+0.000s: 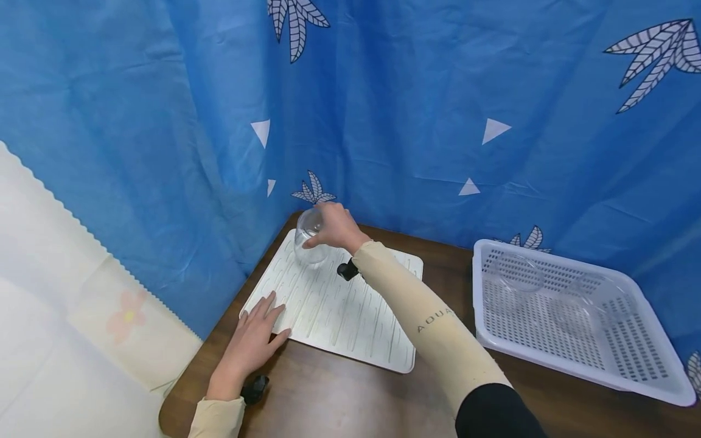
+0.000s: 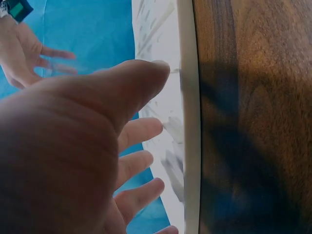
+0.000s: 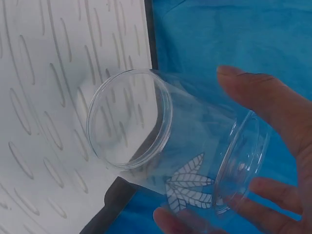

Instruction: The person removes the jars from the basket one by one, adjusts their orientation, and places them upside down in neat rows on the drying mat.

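One clear cylindrical cup is showing at the white ridged rectangular mat's far-left corner, the right hand gripping it! The left hand is spreading its fingers at the near-left edge; a blue leaf-print curtain is hanging close behind, a white perforated plastic basket standing right.

white mat partly hidden by right sleeve, right hand cropped at edge

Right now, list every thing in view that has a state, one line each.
Transparent cylindrical cup: in the grip of the right hand.
White ridged rectangular mat: flat on the brown wooden table.
White perforated plastic basket: upright, holding see-through vessels.
Left hand: fingers spread, at the mat's near-left corner.
Blue printed curtain: hanging.
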Available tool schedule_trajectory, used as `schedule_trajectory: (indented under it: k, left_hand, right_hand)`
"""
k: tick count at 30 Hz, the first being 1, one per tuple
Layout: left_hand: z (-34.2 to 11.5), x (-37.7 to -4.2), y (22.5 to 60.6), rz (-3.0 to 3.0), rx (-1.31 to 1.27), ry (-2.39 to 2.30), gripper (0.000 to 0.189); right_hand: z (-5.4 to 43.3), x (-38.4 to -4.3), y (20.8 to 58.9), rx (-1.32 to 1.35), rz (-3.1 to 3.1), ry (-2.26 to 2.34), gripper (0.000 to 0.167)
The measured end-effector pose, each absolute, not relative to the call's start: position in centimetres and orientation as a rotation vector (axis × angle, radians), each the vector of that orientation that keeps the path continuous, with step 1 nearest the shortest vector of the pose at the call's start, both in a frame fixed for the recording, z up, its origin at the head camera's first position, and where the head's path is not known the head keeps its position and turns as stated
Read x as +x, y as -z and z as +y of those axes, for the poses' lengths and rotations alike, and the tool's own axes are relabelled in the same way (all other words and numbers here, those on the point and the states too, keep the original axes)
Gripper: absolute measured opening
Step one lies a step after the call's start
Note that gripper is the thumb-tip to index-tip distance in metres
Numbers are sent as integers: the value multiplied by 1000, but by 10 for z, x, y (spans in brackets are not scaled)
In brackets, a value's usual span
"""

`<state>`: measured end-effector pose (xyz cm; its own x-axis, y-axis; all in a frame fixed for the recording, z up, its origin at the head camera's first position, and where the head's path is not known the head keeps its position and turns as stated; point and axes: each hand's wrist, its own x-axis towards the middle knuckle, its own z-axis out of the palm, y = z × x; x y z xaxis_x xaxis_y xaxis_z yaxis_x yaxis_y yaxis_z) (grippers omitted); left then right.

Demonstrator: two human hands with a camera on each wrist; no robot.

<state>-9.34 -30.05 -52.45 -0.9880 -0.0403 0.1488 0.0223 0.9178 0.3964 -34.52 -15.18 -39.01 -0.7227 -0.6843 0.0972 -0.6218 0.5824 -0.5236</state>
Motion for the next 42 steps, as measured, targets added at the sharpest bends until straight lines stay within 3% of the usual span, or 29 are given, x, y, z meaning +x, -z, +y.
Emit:
schedule_trajectory:
  k: [9,17,27,34,42]
  left_hand:
    - [-297,-93,528,-2961,22,640,57]
    - [-295,-95,528,-2966,34,684,57]
    - [-294,-98,530,-2968,28,682,58]
    - [-296,-99,530,-2956,18,678,59]
    - [-302,-98,532,-2965,46,685,61]
  right_hand:
    - [-170,-349,403,-1062,2746,687,91]
    - [-178,-349,412,-1053,2808,556,73]
    - [-181,-346,417,-1005,2838,455,94]
    - [-182,-346,413,-927,2846,436,127]
    - [-169,-339,388,-930,2894,450,127]
